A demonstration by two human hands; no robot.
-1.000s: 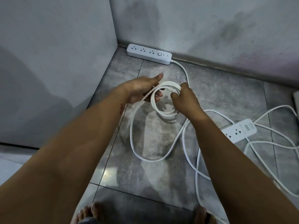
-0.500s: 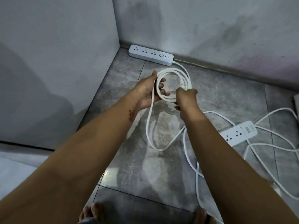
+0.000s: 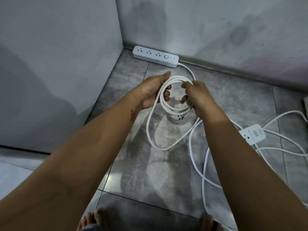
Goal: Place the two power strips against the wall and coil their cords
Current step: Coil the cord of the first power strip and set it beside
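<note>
left hand (image 3: pixel 150 90) wrapped around the left side of a white cord coil (image 3: pixel 173 95), fingers curled through the loop, thumb lying along the top strands. right hand (image 3: pixel 197 97) closed on the right side of the same coil, pinching several turns together; coil held above the floor (image 3: pixel 150 172), roughly upright between both hands. a plug with dark pins (image 3: pixel 180 117) hangs at the coil's lower edge. one loose loop of cord (image 3: pixel 160 145) droops from the coil down to the tiles. first power strip (image 3: pixel 155 56) lies flat against the back wall (image 3: pixel 216 30), close to the corner, sockets up; its cord leaves the right end and runs to the coil. second power strip (image 3: pixel 253 134) lies out on the floor at right, partly hidden behind the right forearm, well apart from the wall, with uncoiled cord (image 3: pixel 286 151) strewn around it. bare toes (image 3: pixel 93 220) at bottom edge.
</note>
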